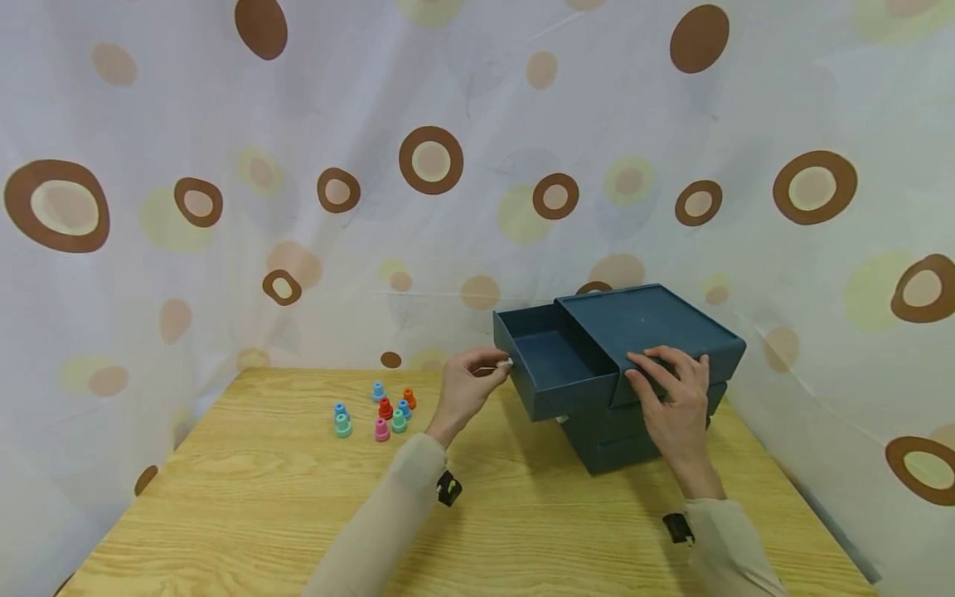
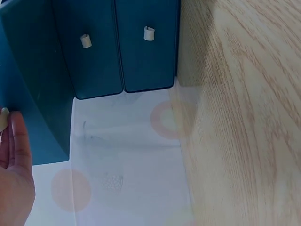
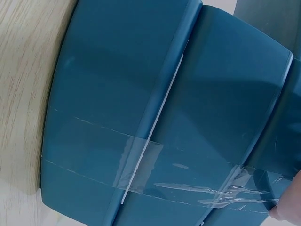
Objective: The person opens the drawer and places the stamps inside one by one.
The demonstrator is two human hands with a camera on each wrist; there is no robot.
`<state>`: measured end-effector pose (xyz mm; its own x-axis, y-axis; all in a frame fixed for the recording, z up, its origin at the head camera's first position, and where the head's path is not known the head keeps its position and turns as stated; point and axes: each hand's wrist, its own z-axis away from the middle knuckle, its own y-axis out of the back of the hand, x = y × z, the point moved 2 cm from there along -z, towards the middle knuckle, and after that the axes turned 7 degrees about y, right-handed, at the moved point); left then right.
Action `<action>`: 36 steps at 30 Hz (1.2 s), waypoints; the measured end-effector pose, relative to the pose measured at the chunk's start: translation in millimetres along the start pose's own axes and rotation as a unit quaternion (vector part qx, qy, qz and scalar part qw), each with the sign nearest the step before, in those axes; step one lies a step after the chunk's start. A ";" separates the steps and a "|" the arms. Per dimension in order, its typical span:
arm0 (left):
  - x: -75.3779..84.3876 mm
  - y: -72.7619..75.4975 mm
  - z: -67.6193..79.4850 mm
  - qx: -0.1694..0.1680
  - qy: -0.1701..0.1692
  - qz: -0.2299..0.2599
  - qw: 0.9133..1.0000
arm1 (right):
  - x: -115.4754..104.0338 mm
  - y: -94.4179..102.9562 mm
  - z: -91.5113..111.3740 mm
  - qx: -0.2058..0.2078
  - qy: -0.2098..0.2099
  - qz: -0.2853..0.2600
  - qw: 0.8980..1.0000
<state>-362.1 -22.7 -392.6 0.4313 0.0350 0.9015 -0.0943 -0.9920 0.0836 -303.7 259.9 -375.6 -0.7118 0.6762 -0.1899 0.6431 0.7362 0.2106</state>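
A dark blue drawer unit (image 1: 649,319) stands at the right of the wooden table, its top drawer (image 1: 552,352) pulled out to the left. The inside of that drawer shows bare. My left hand (image 1: 464,394) pinches the small white knob (image 1: 506,363) on the drawer's front between thumb and fingers. In the left wrist view, that knob (image 2: 3,119) sits at the fingertips. My right hand (image 1: 674,406) rests on the unit's near top edge with its fingers spread. A fingertip (image 3: 288,202) shows at the unit's side in the right wrist view.
Several small coloured cone-shaped pieces (image 1: 385,408) stand on the table (image 1: 261,473) to the left. Two lower drawers, pushed in, carry white knobs (image 2: 149,33). Clear tape (image 3: 188,188) runs across the unit's side. A spotted curtain (image 1: 477,215) hangs behind.
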 end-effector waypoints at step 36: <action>-13.4 80.4 17.0 -0.014 0.143 -0.028 0.989 | 0.6 -1.7 -0.8 0.010 0.009 -0.005 1.000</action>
<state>-360.2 -105.0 -405.2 0.1656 0.1273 0.9780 -0.1030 -0.9840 0.1455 -305.4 259.0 -375.3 -0.7227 0.6686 -0.1751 0.6415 0.7432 0.1902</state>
